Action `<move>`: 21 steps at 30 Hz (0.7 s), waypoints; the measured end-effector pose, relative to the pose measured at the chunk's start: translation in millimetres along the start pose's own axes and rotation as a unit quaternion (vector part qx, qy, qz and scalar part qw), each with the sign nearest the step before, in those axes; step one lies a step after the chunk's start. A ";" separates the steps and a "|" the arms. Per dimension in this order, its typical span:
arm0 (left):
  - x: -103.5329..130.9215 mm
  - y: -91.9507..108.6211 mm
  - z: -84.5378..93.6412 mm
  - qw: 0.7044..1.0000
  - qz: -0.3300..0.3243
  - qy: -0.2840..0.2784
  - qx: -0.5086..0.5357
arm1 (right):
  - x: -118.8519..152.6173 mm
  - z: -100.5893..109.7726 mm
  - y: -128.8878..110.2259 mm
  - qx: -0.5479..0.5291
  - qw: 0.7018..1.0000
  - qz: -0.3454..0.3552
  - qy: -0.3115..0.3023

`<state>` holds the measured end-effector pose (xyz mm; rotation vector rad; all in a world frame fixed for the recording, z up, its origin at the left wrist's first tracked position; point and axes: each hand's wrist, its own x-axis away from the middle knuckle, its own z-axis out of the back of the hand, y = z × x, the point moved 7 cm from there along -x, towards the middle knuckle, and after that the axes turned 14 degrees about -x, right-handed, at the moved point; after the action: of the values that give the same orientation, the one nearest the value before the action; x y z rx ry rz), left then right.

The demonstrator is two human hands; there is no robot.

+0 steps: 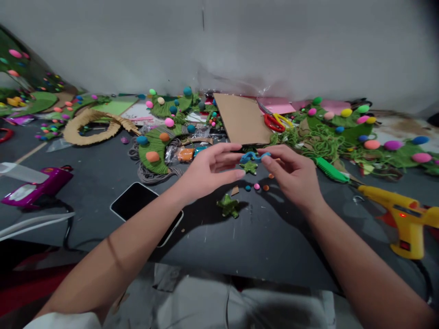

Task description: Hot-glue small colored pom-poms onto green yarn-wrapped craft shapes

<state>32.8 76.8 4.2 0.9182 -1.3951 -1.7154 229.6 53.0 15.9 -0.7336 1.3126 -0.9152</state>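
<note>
A wavy blue strip (253, 157), like felt or ribbon, spans the gap between my hands. My right hand (297, 176) pinches its right end between thumb and fingertips. My left hand (209, 170) has its fingers stretched and thumb apart, fingertips at the strip's left end; whether they touch it I cannot tell. Just below the strip is a small green star (249, 167), partly hidden. Nearer me lies another green yarn-wrapped star (228, 205) on the dark table (219, 249). Small blue (248, 188), pink (256, 186) and orange balls (265, 188) lie between the hands.
A yellow glue gun (408, 219) with a lit red light stands right, beside a green brush (332, 170). Left are a phone (137, 205), partly under my forearm, and a purple glue gun (41, 187). Behind are cardboard (242, 119), scissors (274, 122) and green yarn decorations (154, 151).
</note>
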 end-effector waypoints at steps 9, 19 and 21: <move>6.6 -6.9 -11.9 0.982 0.086 -0.088 0.146 | 8.3 -22.5 -5.3 0.107 0.988 0.082 -0.078; 1.8 -3.6 0.6 0.951 0.153 -0.065 0.259 | 0.6 16.5 1.5 0.046 0.995 -0.049 0.077; 2.2 -2.4 0.8 0.954 0.152 -0.067 0.251 | -1.4 16.1 7.5 -0.004 0.994 -0.094 0.059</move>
<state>30.8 75.6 1.9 0.8001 -2.0030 -1.2302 246.6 56.9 12.2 -0.8302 1.3667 -1.1191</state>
